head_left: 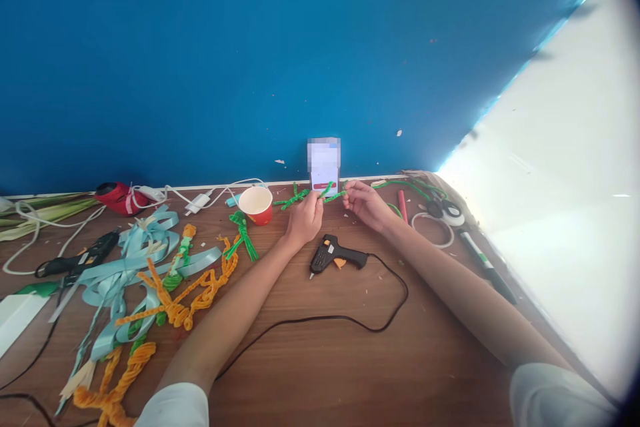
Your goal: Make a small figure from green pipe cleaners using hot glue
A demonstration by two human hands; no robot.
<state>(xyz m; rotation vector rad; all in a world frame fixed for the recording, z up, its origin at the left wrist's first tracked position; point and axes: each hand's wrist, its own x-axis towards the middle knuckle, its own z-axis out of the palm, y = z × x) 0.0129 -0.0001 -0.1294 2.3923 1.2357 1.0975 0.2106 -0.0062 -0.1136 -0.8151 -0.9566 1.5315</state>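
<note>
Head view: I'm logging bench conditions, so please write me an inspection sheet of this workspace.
Surface: brown table, small scraps on it.
Things in work: green strand; black glue gun on the table.
Clutter: light-blue ribbon and orange fuzzy pieces at left; red paper cup.
Hands: left hand and right hand both pinch the strand.
Cables: black cord loops from the glue gun to the left forearm; white cable behind the cup.
Surroundings: blue wall, phone upright before it.
</note>
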